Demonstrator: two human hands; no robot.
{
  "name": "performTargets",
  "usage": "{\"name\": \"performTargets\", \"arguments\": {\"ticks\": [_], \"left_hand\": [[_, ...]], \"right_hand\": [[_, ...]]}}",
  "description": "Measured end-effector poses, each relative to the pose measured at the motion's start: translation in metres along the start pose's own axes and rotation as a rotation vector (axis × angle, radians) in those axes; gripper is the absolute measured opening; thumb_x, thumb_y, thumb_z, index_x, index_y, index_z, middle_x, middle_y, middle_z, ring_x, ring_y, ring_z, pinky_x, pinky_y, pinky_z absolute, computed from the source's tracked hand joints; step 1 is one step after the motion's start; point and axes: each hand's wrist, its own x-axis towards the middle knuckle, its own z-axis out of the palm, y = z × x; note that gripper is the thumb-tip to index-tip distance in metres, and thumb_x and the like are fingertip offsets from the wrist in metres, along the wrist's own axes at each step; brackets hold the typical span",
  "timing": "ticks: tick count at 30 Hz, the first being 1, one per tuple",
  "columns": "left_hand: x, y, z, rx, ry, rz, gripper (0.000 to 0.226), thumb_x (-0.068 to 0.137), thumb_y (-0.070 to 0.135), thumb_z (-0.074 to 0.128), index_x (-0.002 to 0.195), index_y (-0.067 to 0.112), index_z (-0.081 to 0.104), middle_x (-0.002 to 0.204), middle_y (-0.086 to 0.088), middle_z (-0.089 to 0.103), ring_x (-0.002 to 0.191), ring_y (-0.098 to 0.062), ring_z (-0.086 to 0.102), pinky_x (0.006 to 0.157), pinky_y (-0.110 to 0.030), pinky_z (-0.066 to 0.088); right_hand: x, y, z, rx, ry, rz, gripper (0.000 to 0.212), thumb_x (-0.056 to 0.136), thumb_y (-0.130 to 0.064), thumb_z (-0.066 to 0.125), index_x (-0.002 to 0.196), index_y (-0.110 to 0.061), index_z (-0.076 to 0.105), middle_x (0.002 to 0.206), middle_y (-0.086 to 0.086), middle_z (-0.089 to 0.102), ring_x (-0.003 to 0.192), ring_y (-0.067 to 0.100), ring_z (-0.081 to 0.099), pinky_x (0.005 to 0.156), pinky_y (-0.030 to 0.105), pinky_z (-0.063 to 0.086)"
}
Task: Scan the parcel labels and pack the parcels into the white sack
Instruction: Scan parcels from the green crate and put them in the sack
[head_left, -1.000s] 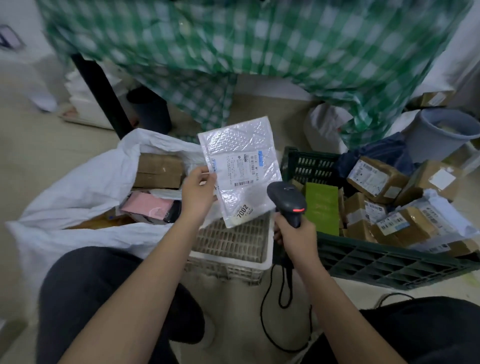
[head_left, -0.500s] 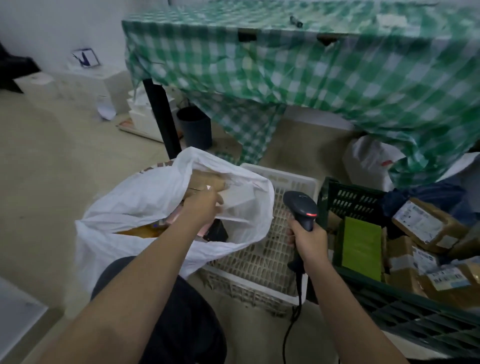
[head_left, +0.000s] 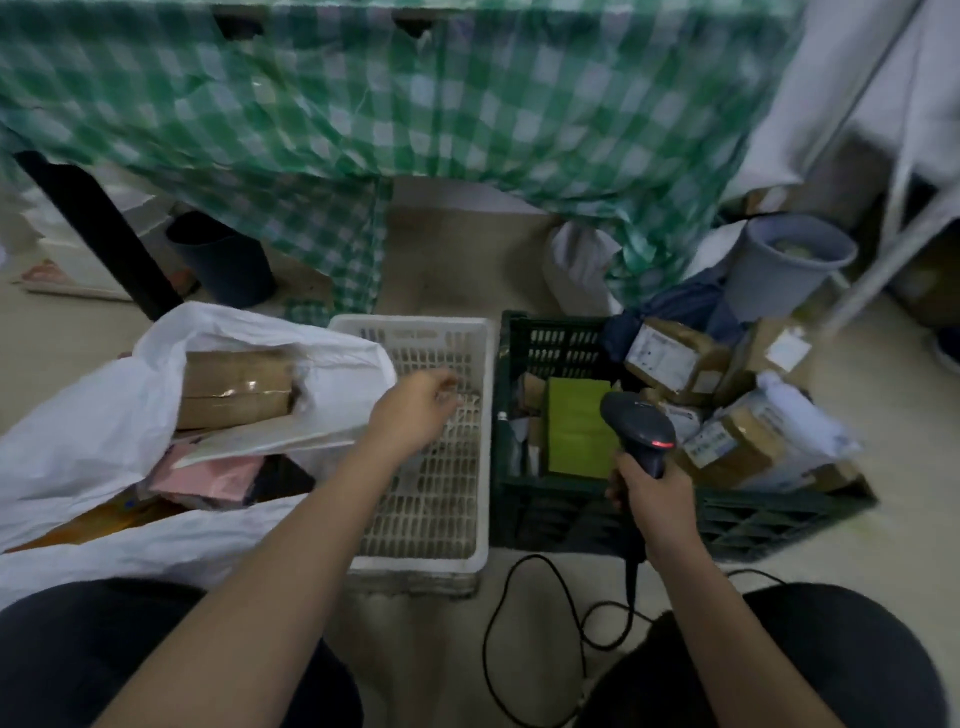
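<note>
Since a moment ago the left hand (head_left: 415, 410) has come out of the white sack (head_left: 93, 431) and now hovers over the white crate (head_left: 415, 332), its grip empty with fingers loosely curled, while the flat white mailer (head_left: 270, 441) it carried lies inside the sack mouth, at about nine o'clock from that hand and apart from it. The mailer rests on a pink parcel (head_left: 208, 478) and below a brown cardboard box (head_left: 234, 389) that is also in the sack. The right hand (head_left: 654, 493) has its grip clamped round the handle of the barcode scanner (head_left: 639, 426), which shows a red light and whose black cable (head_left: 519, 623) loops across the floor at six o'clock. Beyond the scanner, at one to three o'clock from the right hand, the dark green crate (head_left: 779, 519) holds the waiting parcels: a lime-green flat packet (head_left: 576, 431) just left of the scanner and several labelled brown boxes (head_left: 675, 358) heaped to its right. A green checked cloth (head_left: 415, 130) hangs at twelve o'clock, with a grey bucket (head_left: 779, 265) at two o'clock.
</note>
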Motion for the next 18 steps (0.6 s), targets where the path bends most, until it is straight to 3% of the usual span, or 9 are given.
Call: {"name": "performTargets", "arguments": {"ticks": [6, 9, 11, 13, 16, 18], "left_hand": [[0.039, 0.126, 0.087, -0.262, -0.082, 0.159, 0.026, 0.095, 0.027, 0.057, 0.12, 0.023, 0.06, 0.109, 0.008, 0.062, 0.102, -0.01, 0.059, 0.089, -0.029, 0.05], [0.058, 0.184, 0.133, -0.352, -0.195, 0.177, 0.027, 0.096, 0.027, 0.057, 0.122, 0.019, 0.059, 0.104, 0.007, 0.058, 0.099, -0.011, 0.058, 0.085, -0.025, 0.049], [0.069, 0.213, 0.165, -0.41, -0.272, 0.152, 0.031, 0.095, 0.027, 0.059, 0.124, 0.016, 0.057, 0.106, 0.004, 0.059, 0.102, -0.015, 0.059, 0.089, -0.03, 0.051], [0.078, 0.232, 0.199, -0.392, -0.326, 0.119, 0.041, 0.092, 0.031, 0.063, 0.129, 0.016, 0.053, 0.116, 0.001, 0.06, 0.107, -0.019, 0.059, 0.093, -0.037, 0.051], [0.08, 0.242, 0.244, -0.326, -0.397, 0.124, 0.054, 0.085, 0.036, 0.069, 0.132, 0.021, 0.048, 0.126, 0.001, 0.055, 0.112, -0.019, 0.056, 0.096, -0.04, 0.048], [0.08, 0.244, 0.265, -0.289, -0.412, 0.171, 0.058, 0.081, 0.039, 0.07, 0.132, 0.028, 0.044, 0.13, -0.001, 0.052, 0.114, -0.022, 0.054, 0.098, -0.044, 0.047]], "right_hand": [[0.034, -0.01, -0.082, 0.123, 0.328, -0.082, 0.026, 0.091, -0.013, 0.06, 0.073, -0.004, 0.043, 0.067, 0.01, 0.045, 0.062, 0.02, 0.04, 0.063, 0.035, 0.03], [0.058, -0.016, -0.115, 0.223, 0.488, -0.102, 0.016, 0.091, -0.019, 0.061, 0.079, -0.014, 0.052, 0.071, 0.003, 0.052, 0.067, 0.019, 0.046, 0.067, 0.035, 0.034], [0.077, -0.02, -0.13, 0.264, 0.565, -0.088, 0.01, 0.089, -0.023, 0.063, 0.083, -0.021, 0.055, 0.074, -0.004, 0.056, 0.073, 0.019, 0.051, 0.07, 0.035, 0.038], [0.094, -0.018, -0.139, 0.294, 0.593, -0.066, 0.008, 0.087, -0.023, 0.065, 0.089, -0.019, 0.059, 0.077, -0.003, 0.06, 0.077, 0.02, 0.055, 0.071, 0.035, 0.042], [0.113, -0.009, -0.144, 0.339, 0.587, -0.031, 0.009, 0.083, -0.018, 0.066, 0.078, -0.022, 0.059, 0.082, 0.006, 0.066, 0.08, 0.024, 0.059, 0.075, 0.042, 0.049], [0.119, -0.003, -0.145, 0.353, 0.565, -0.01, 0.016, 0.083, -0.017, 0.065, 0.074, -0.025, 0.056, 0.077, 0.0, 0.062, 0.074, 0.02, 0.058, 0.072, 0.036, 0.048]]}}
